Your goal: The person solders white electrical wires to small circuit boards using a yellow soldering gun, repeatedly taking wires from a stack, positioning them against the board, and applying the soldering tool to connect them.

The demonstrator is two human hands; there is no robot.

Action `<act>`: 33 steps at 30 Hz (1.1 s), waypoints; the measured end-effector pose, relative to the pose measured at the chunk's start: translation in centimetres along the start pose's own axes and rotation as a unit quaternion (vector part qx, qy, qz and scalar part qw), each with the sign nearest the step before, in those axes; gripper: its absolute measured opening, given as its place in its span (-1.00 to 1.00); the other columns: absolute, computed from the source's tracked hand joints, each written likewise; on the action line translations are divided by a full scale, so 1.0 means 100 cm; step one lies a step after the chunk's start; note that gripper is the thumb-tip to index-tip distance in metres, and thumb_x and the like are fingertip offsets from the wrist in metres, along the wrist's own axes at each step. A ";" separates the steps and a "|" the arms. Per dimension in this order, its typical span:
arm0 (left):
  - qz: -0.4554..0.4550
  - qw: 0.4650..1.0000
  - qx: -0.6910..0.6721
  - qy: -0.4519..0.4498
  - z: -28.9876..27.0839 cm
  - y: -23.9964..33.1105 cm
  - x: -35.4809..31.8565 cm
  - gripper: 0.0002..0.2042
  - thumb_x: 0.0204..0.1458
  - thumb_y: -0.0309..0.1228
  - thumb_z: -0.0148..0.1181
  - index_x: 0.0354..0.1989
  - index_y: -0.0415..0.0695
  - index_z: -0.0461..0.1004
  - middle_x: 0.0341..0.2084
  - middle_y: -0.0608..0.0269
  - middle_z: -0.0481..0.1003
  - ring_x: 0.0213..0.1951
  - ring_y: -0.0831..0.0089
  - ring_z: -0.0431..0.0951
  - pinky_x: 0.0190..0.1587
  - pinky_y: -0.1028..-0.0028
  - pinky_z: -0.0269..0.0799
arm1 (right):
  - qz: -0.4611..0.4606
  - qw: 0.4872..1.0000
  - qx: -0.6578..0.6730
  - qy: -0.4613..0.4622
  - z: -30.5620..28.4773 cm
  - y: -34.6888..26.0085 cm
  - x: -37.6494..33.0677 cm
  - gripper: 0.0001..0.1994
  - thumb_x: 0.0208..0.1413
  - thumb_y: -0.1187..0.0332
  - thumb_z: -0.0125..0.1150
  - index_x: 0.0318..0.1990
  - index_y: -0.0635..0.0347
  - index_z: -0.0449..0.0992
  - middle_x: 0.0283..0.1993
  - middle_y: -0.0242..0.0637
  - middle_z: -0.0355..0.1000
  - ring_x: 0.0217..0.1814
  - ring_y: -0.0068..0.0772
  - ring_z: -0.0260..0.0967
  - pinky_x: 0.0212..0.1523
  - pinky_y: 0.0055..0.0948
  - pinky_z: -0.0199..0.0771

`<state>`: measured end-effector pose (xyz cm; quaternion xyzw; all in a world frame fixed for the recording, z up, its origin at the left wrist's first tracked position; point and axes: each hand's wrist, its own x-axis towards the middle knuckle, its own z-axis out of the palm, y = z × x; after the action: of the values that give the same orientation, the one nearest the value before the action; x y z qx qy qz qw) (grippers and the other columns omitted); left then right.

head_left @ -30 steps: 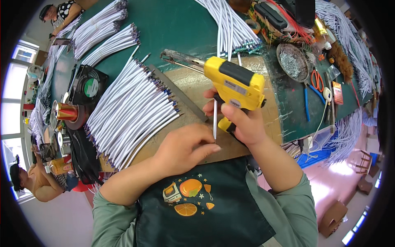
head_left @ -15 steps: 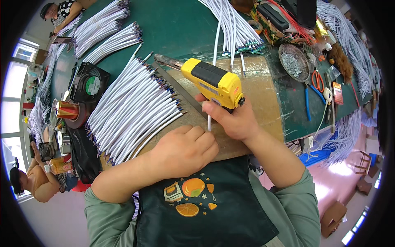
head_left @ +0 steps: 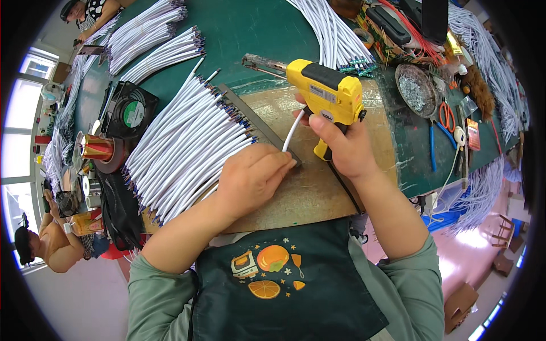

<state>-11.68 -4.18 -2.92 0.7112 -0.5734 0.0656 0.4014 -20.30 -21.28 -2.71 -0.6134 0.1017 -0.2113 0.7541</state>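
My right hand (head_left: 348, 145) is wrapped round the grip of a yellow and black soldering gun (head_left: 325, 85). The gun's metal tip points left over the table. In a pinch, my left hand (head_left: 250, 173) holds the lower end of a white cable (head_left: 291, 133), which runs up to the fingers of my right hand beside the gun. A grey metal bar (head_left: 263, 126) lies slantwise on the brown board (head_left: 364, 125) by my left fingertips. Left of it, a row of white cables (head_left: 182, 148) lies side by side, their dark tips along the bar.
Bundled white cables (head_left: 148, 28) lie far left, and another bundle (head_left: 330, 34) far ahead. A round dish (head_left: 417, 91), orange-handled scissors (head_left: 447, 116) and blue-handled pliers (head_left: 433, 145) are at the right. A black fan (head_left: 129, 111) and solder spool (head_left: 94, 146) stand left.
The soldering gun and my right hand have moved right. My left hand has risen slightly, still on a cable end. The long cable between the gun and the far bundle no longer shows there.
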 end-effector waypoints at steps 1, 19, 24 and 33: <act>0.000 1.000 0.000 0.001 0.003 0.000 -0.001 -0.84 -0.22 -0.54 0.35 -0.43 -0.17 0.51 -0.54 0.17 0.49 -0.52 0.25 0.50 -0.50 0.40 0.41 | 0.016 1.000 0.020 0.007 -0.001 0.000 -0.001 -0.68 0.10 0.35 0.20 -0.03 0.31 0.43 -0.12 -0.33 0.45 -0.08 -0.53 0.36 -0.05 -0.50 0.35; -0.116 0.989 -0.038 -0.087 0.011 0.009 -0.001 -0.81 -0.17 -0.41 0.36 -0.38 -0.15 0.50 -0.54 0.19 0.45 -0.53 0.30 0.47 -0.49 0.38 0.38 | 0.096 0.994 0.044 0.010 -0.013 0.007 -0.011 -0.63 0.07 0.28 0.23 -0.01 0.28 0.44 -0.08 -0.36 0.43 -0.06 -0.55 0.32 -0.05 -0.53 0.30; -0.216 0.968 -0.083 -0.095 0.008 0.013 0.000 -0.77 -0.18 -0.37 0.39 -0.35 -0.14 0.51 -0.52 0.20 0.46 -0.52 0.38 0.48 -0.47 0.44 0.38 | 0.070 0.992 0.100 0.039 -0.023 -0.005 -0.037 -0.43 0.03 0.24 0.22 0.15 0.32 0.23 0.17 -0.02 0.27 0.21 -0.03 0.27 0.18 -0.12 0.32; 0.016 0.998 0.033 -0.057 0.003 0.006 -0.004 -0.79 -0.20 -0.46 0.37 -0.37 -0.14 0.48 -0.38 0.19 0.50 -0.36 0.26 0.52 -0.33 0.36 0.42 | 0.051 0.990 0.117 0.066 -0.034 0.004 -0.079 -0.43 -0.03 0.10 0.25 0.01 0.39 0.33 0.18 0.09 0.23 0.22 0.08 0.23 0.18 -0.05 0.28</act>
<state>-12.41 -4.09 -3.09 0.7175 -0.6040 0.0500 0.3433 -28.61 -20.73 -4.67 -0.4992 0.1574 -0.2231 0.8223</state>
